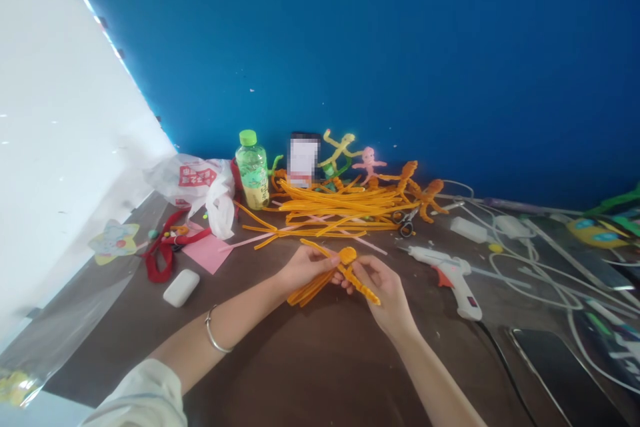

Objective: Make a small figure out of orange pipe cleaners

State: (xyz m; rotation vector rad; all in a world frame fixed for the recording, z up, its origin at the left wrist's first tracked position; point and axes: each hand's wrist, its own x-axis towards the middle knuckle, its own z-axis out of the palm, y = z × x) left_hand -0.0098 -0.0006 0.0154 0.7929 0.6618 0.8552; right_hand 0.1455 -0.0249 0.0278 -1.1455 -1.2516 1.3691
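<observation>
Between my two hands is an orange pipe-cleaner figure (347,255) with a coiled round head and a twisted limb slanting down to the right. My left hand (311,268) pinches it from the left, and several loose orange strands hang below those fingers. On the other side my right hand (381,287) has its thumb and fingers closed about the twisted limb; some fingertips are hidden behind it. Just beyond my hands lies a big pile of orange pipe cleaners (340,203), with a few pink ones among them.
Behind the pile stand a green-capped bottle (253,173), a propped phone (303,160) and small pipe-cleaner figures (369,161). To the right are scissors (407,225), a glue gun (453,277), a dark phone (565,377) and white cables. A white case (181,287), red ribbon (160,265) and plastic bag (193,180) lie left.
</observation>
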